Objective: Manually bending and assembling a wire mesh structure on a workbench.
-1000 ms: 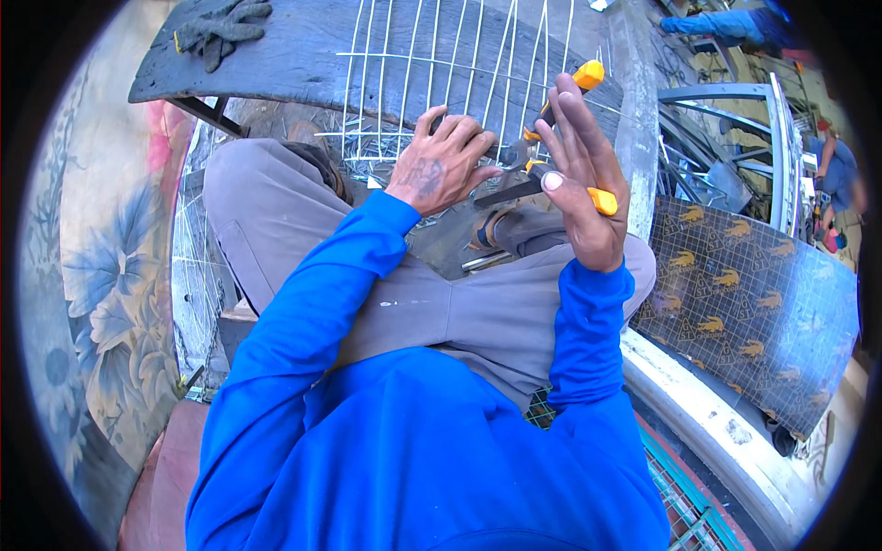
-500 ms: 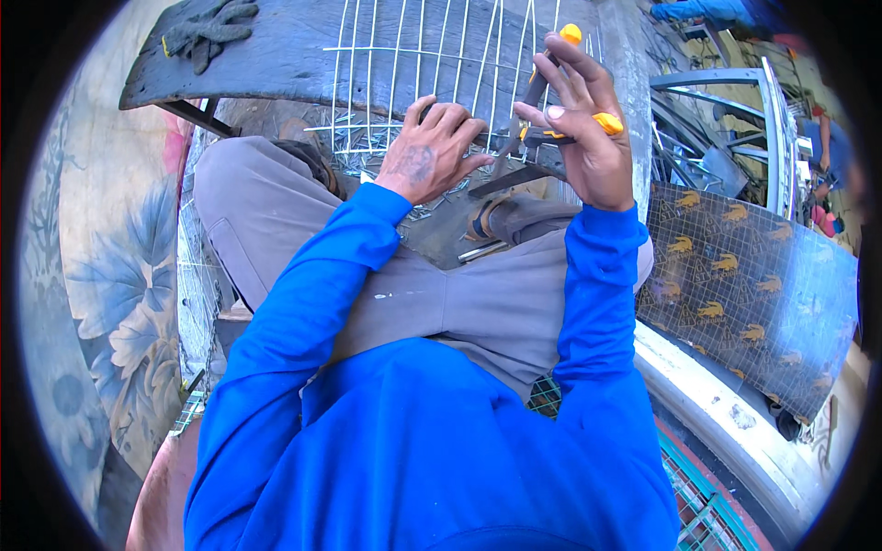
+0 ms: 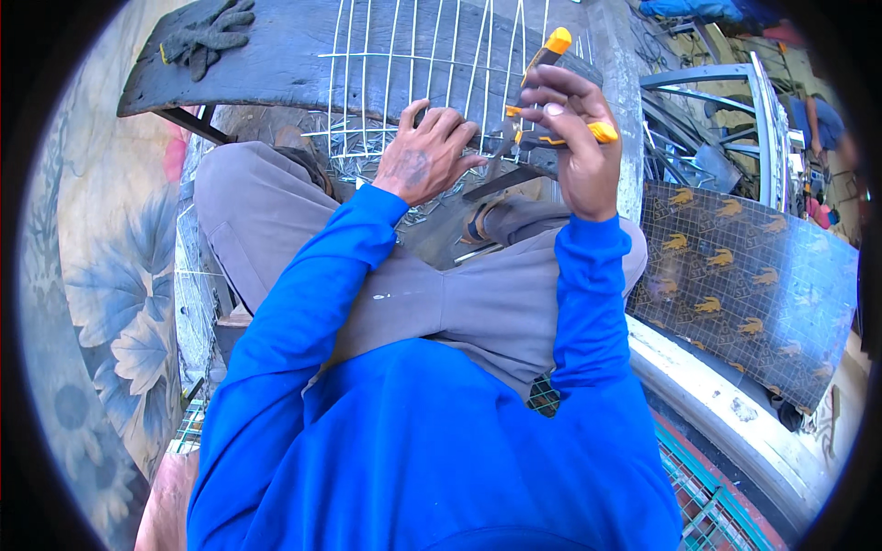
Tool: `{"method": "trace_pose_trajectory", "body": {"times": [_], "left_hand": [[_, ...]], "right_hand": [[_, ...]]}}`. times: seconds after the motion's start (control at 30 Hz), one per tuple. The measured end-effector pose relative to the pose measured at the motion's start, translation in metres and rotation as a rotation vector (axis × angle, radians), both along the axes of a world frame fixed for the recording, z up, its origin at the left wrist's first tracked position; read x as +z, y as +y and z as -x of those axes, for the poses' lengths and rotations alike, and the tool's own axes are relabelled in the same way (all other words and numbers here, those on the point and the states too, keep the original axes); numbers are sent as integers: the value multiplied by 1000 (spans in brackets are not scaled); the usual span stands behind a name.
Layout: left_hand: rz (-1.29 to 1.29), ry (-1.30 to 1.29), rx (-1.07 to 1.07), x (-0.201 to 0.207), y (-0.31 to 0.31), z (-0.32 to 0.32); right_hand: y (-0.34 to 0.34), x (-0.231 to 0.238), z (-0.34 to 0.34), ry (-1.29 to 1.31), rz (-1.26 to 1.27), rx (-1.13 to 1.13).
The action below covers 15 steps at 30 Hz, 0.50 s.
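Note:
A grid of pale thin wires lies over a dark wooden board and juts past its near edge. My left hand rests on the grid's near part, fingers bent over the wires and thumb stretched toward the right; its fingertips are partly hidden. In my right hand is a pair of pliers with orange-and-black handles. The handles stand spread apart, one sticking up past the fingers and one lying across the palm. The jaws point down and left, close to the grid's near right corner.
The board bears a dark glove at its far left. Cut wire bits litter the ground below. Metal frames and a patterned dark panel stand at the right. Another person is at the far right.
The pliers and my right hand have shifted slightly down and left in the picture, and the upper handle is now more exposed. My left hand remains on the grid.

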<state>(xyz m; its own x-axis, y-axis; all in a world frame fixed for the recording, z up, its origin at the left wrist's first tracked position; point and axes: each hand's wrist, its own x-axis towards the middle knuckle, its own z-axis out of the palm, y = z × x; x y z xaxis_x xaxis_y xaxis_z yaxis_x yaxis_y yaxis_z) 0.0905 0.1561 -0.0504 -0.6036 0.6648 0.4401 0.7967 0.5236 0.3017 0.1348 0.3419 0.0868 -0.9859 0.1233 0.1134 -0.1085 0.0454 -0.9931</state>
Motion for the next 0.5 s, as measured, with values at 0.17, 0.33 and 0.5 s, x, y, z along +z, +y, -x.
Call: {"method": "trace_pose_trajectory", "body": {"times": [0.17, 0.33, 0.5], "left_hand": [[-16, 2, -12, 1, 8, 3], [-57, -12, 28, -3, -9, 3], [-123, -28, 6, -4, 1, 2]], "right_hand": [[9, 12, -6, 285, 307, -258], [22, 48, 14, 236, 15, -221], [-31, 59, 44, 315, -342, -64]]}}
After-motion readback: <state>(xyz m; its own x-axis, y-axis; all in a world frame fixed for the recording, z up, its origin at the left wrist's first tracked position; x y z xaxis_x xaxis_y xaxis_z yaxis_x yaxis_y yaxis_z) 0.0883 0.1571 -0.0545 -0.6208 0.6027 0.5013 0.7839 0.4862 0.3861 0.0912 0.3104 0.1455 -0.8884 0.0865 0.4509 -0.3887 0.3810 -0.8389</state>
